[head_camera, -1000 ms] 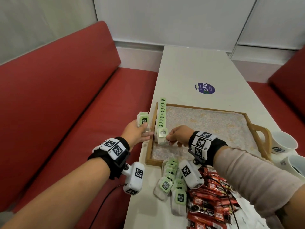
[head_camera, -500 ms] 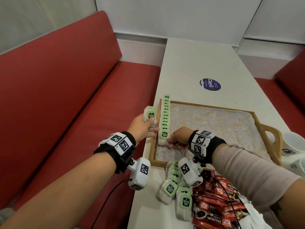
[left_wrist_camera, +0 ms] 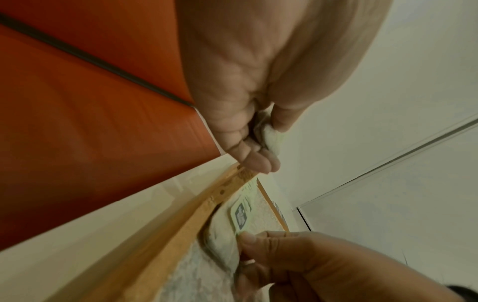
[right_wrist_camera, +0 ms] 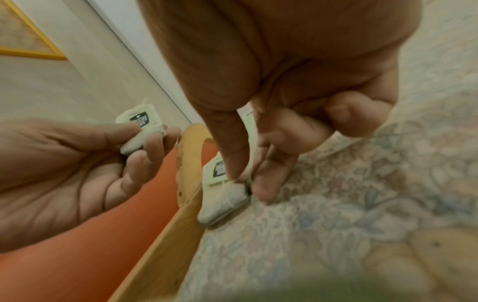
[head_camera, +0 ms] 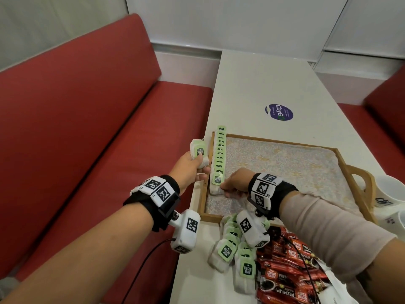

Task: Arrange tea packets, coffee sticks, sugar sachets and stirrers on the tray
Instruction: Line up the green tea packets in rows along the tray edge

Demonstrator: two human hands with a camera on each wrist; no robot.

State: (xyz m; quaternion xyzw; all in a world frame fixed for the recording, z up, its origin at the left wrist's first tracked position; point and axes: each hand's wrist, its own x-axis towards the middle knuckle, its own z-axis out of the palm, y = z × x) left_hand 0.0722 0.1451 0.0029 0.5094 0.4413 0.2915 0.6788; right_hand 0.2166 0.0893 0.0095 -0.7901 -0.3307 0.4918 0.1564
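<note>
A wooden tray [head_camera: 357, 178] with a floral cloth lies on the white table. A row of green-labelled tea packets [head_camera: 219, 154] stands along its left wall. My right hand [head_camera: 232, 184] pinches the nearest packet of that row [head_camera: 215, 183] [right_wrist_camera: 225, 196] by its lower corner, thumb and forefinger on it. Just left of the tray, off the table edge, my left hand [head_camera: 192, 167] grips a small stack of tea packets [head_camera: 199, 153] [right_wrist_camera: 139, 126]. Loose tea packets [head_camera: 232, 249] and red coffee sticks [head_camera: 289, 270] lie heaped at the tray's near side.
White cups [head_camera: 392, 194] stand right of the tray's handle. A round purple sticker [head_camera: 278, 112] marks the table beyond the tray. Red bench seats [head_camera: 98, 128] flank the table on both sides.
My right hand has lowered the nearest tea packet against the row's front end and still pinches it. The left hand with its packets has drifted slightly towards the tray.
</note>
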